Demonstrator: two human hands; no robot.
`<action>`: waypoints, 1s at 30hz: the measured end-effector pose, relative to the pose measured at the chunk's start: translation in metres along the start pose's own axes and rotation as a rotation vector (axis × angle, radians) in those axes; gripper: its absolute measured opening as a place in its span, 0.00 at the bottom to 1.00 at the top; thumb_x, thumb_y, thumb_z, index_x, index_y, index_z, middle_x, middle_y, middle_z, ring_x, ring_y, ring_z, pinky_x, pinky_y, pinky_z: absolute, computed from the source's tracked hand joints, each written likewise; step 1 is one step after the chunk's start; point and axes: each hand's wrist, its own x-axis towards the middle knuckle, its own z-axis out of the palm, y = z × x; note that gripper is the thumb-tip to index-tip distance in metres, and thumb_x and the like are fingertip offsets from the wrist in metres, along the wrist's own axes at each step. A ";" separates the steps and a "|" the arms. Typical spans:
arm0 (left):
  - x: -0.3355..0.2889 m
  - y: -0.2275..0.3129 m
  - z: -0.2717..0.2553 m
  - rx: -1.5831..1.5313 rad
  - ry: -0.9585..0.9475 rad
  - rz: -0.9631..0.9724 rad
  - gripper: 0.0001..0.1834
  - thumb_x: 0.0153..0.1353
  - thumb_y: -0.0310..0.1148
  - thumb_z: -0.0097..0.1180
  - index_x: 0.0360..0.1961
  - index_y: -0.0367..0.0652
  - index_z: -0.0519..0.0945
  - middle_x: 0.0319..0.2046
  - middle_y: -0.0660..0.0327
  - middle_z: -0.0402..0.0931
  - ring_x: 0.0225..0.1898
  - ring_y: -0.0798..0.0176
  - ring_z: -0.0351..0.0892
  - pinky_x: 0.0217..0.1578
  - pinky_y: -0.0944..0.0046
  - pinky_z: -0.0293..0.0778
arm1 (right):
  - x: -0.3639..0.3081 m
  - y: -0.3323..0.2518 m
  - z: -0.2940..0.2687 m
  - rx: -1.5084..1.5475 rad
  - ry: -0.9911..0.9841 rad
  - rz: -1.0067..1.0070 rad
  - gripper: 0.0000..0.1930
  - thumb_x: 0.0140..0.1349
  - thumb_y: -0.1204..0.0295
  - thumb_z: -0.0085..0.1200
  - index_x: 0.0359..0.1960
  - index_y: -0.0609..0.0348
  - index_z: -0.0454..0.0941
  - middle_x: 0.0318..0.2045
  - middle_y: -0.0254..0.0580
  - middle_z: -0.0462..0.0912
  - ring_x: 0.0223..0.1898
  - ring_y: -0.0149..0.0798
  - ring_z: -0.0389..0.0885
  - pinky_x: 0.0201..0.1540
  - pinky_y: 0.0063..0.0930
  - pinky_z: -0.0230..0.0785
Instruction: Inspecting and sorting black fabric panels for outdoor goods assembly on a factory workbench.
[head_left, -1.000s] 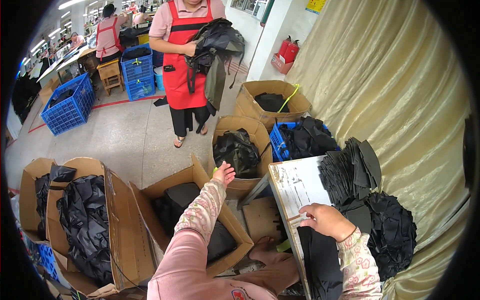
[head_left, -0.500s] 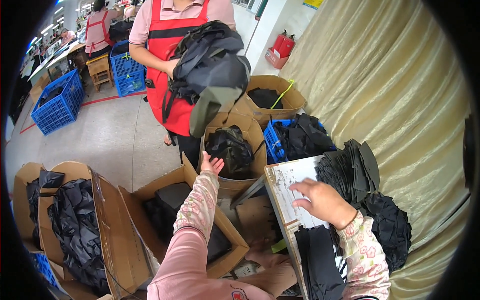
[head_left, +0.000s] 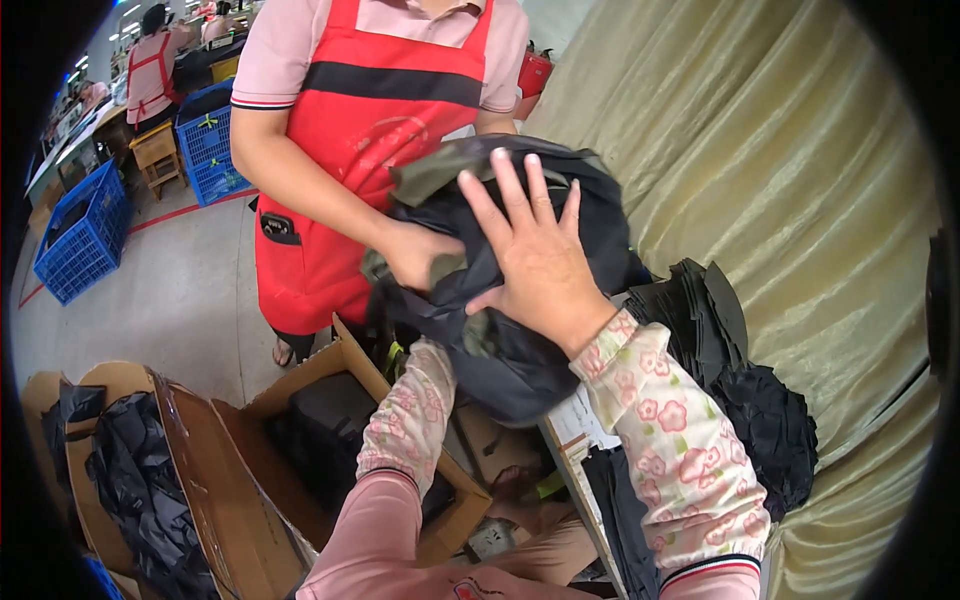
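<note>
My right grip (head_left: 540,265) lay spread wide, clasping nothing, against the dark bag (head_left: 482,262) a co-worker's hand (head_left: 425,257) held; left grip hidden, couldn't tell.

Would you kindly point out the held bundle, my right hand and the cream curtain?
Held bundle (head_left: 520,370), head view: its lower front.
Right hand (head_left: 545,270), head view: back of the hand.
Cream curtain (head_left: 765,200), head view: middle folds.

Matt, soft-looking dark cloth bundle (head_left: 603,225); smooth red fabric apron (head_left: 340,165); gold cloth curtain (head_left: 780,180) with a satiny sheen; dull brown cardboard box (head_left: 208,465) holding crinkled, slightly glossy black sheeting (head_left: 145,490); latticed blue plastic crate (head_left: 85,240); plain wooden stool (head_left: 155,152)
</note>
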 end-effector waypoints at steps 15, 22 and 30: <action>-0.043 -0.175 0.138 0.264 -0.548 -0.345 0.31 0.59 0.56 0.51 0.57 0.47 0.70 0.51 0.53 0.72 0.49 0.52 0.75 0.47 0.53 0.73 | -0.094 0.029 -0.067 0.001 -0.226 0.320 0.38 0.40 0.50 0.66 0.56 0.48 0.74 0.55 0.52 0.72 0.55 0.59 0.70 0.56 0.55 0.64; -0.187 -0.323 0.202 0.400 -0.890 -0.796 0.28 0.60 0.54 0.51 0.55 0.47 0.71 0.49 0.53 0.74 0.48 0.52 0.76 0.46 0.53 0.73 | -0.122 0.036 -0.091 0.047 -0.168 0.362 0.27 0.43 0.53 0.67 0.40 0.62 0.80 0.42 0.51 0.77 0.51 0.56 0.73 0.47 0.39 0.75; -0.458 -0.431 0.272 0.386 -1.420 -1.289 0.25 0.60 0.51 0.51 0.52 0.46 0.73 0.47 0.53 0.75 0.47 0.53 0.77 0.44 0.54 0.73 | -0.240 0.070 -0.226 -0.129 -0.034 0.600 0.27 0.45 0.49 0.65 0.32 0.66 0.82 0.38 0.52 0.78 0.47 0.55 0.75 0.42 0.38 0.77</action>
